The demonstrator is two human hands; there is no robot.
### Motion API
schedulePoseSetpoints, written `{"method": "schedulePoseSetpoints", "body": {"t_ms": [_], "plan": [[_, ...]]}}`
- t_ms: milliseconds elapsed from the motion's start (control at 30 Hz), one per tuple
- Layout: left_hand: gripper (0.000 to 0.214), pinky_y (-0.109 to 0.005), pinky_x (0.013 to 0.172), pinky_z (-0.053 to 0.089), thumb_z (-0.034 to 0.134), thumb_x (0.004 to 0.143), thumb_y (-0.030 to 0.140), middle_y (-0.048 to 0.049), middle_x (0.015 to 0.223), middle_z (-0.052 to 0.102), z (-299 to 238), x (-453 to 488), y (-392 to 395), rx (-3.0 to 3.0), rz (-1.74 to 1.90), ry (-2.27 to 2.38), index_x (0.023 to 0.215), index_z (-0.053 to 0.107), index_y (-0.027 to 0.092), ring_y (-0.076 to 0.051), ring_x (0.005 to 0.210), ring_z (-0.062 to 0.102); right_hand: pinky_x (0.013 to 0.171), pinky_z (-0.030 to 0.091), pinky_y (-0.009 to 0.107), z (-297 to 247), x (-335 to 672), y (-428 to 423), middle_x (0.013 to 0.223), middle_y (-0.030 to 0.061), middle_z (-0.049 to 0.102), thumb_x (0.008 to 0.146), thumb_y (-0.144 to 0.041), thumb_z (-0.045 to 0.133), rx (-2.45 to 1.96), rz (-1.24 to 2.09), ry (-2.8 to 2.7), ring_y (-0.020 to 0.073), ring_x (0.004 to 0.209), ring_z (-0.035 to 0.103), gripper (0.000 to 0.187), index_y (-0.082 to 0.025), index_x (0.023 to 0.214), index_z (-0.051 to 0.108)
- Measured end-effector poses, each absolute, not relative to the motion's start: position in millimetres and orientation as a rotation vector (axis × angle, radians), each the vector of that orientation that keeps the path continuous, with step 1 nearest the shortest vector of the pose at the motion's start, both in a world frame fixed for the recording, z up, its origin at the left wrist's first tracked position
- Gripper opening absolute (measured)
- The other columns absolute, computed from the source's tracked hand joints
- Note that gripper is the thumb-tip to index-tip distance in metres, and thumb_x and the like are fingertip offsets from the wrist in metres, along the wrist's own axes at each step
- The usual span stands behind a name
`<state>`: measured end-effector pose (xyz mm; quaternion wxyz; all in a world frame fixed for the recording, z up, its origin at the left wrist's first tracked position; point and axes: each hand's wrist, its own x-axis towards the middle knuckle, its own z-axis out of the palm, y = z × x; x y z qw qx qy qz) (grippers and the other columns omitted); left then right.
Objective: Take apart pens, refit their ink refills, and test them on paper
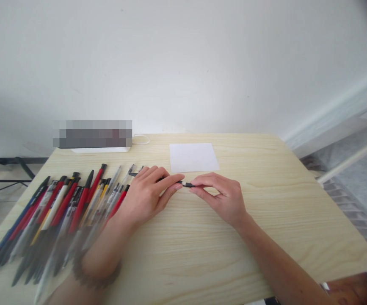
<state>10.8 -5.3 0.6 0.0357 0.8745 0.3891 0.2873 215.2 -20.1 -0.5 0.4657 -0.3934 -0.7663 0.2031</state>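
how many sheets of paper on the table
1. The white paper sheet lies flat at the far middle of the table, just beyond the left hand and right hand gripping a black pen. More may lie under it.

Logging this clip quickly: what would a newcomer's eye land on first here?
At mid-table the left hand and right hand each pinch an end of a thin black pen. Left of them, a dense row of pens, red, black, blue and clear, covers the wooden table. A white sheet of paper lies just behind the hands.
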Motion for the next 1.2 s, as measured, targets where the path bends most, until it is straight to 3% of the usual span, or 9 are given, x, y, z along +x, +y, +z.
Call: {"method": "schedulePoseSetpoints", "body": {"t_ms": [1200], "plan": [[0.022,-0.028,0.061,0.036,0.048,0.089,0.03,-0.003,0.076,0.065,3.7,14.5,-8.2,2.721,0.858,1.031,0.1,0.065,0.02,-0.014,0.068,0.054,0.064,0.057,0.026,-1.3,213.5,-25.3,0.084,0.003,0.071,0.077,-0.017,0.064,-0.851,0.618,-1.881,0.0141,0.074,0.067,0.01,-0.023,0.084,0.069]]}}
